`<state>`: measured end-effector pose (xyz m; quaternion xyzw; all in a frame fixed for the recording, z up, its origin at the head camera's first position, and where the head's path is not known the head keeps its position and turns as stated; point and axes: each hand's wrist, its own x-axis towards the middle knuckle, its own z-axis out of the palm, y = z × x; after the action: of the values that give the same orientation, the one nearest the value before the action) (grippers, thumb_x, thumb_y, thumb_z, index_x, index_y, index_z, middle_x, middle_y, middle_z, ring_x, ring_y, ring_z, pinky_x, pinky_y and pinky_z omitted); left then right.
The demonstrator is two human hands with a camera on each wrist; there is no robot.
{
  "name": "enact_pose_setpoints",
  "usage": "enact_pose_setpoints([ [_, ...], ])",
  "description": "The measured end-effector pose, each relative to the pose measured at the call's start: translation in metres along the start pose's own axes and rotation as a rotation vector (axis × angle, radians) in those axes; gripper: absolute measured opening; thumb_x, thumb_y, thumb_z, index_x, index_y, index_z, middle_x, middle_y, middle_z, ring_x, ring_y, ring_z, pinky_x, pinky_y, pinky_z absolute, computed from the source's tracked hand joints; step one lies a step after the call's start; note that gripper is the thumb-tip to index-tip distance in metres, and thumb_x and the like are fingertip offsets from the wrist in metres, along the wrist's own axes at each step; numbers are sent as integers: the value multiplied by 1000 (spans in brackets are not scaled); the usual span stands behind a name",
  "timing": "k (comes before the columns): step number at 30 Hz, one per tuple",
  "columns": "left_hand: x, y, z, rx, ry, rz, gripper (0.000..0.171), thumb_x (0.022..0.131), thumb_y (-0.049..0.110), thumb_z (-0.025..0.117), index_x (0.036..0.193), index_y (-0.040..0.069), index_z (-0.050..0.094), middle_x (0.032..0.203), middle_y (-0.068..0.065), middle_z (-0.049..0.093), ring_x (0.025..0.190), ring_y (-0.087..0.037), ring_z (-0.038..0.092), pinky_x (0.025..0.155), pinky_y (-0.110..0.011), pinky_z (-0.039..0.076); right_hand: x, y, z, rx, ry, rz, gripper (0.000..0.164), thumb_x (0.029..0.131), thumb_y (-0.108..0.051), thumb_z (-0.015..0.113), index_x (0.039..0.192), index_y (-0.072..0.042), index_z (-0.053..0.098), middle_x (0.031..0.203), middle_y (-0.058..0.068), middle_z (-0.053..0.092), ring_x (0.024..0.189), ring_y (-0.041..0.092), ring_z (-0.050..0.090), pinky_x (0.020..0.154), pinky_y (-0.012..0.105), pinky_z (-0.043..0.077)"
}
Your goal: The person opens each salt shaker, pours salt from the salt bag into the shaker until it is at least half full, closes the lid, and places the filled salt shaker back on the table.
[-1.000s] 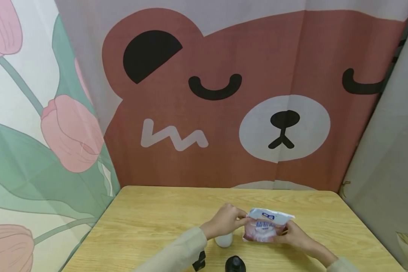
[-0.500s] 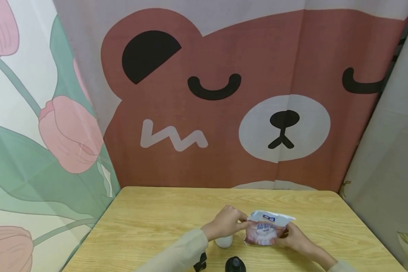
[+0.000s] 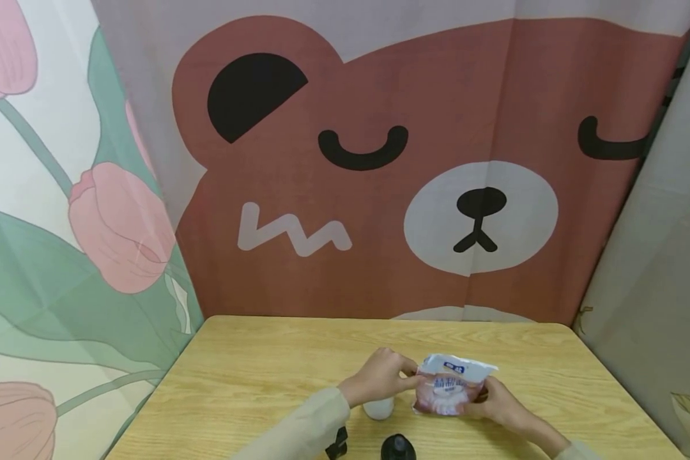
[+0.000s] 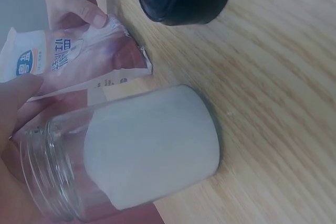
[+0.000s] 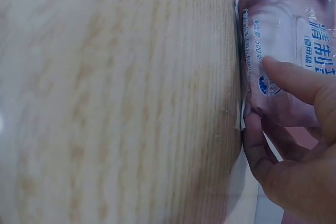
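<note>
A pink and white bag of salt (image 3: 445,386), printed with blue characters, stands upright on the table between my hands. My left hand (image 3: 379,377) pinches its upper left edge between thumb and fingers. My right hand (image 3: 503,402) grips the lower right side, thumb on the printed front in the right wrist view, where the bag's bottom edge (image 5: 243,61) is right at the tabletop. Beside my left hand stands a clear glass jar (image 4: 147,150) without a lid, mostly full of white powder. My left forearm and hand partly cover the jar in the head view.
A black round-topped object (image 3: 398,447) stands on the table (image 3: 287,348) nearer to me than the jar. A small black piece (image 3: 338,444) shows beside my left sleeve. Behind the table hangs a bear-print curtain (image 3: 322,281).
The bag of salt has come down slightly toward the table, with both hands keeping their hold. During the last half second it has hardly moved.
</note>
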<state>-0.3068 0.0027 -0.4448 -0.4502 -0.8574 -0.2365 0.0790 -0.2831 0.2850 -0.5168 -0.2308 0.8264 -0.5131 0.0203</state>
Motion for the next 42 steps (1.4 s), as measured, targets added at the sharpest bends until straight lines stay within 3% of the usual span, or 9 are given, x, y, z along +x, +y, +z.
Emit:
enact_pose_setpoints([
  [3,-2,-1,-2,4,9,-5,18,97,25,67,100,11,79,94,5,75,82,3,66,75,-11,47,1,-1,-1,2,-7,24,63,82,-5,79,128,19,45,102,13,62,83,13,57,70,27,50],
  [10,-5,-4,-3,65,49,7,15,95,23,68,102,14,78,97,8,74,86,-1,68,80,-12,47,2,0,-3,21,-22,86,61,82,-6,79,125,22,45,100,14,63,83,16,58,70,27,51],
  [22,-7,-6,-5,77,86,-4,19,97,23,66,108,10,75,103,2,74,93,-5,68,81,-16,49,1,4,-3,18,-25,-16,52,84,-3,78,119,22,48,97,15,63,80,11,60,67,27,52],
  [35,-11,-8,-7,59,103,-50,30,96,27,66,117,5,71,113,-2,71,102,-12,66,84,-22,51,0,2,-5,-9,-17,12,50,83,-1,77,118,22,48,96,15,63,80,15,59,66,27,51],
  [42,-12,-9,-9,41,93,-103,33,97,31,65,120,8,69,118,-1,69,100,-9,65,81,-21,51,0,1,-5,1,-19,19,56,83,-3,78,121,23,46,97,15,63,80,15,60,66,27,51],
])
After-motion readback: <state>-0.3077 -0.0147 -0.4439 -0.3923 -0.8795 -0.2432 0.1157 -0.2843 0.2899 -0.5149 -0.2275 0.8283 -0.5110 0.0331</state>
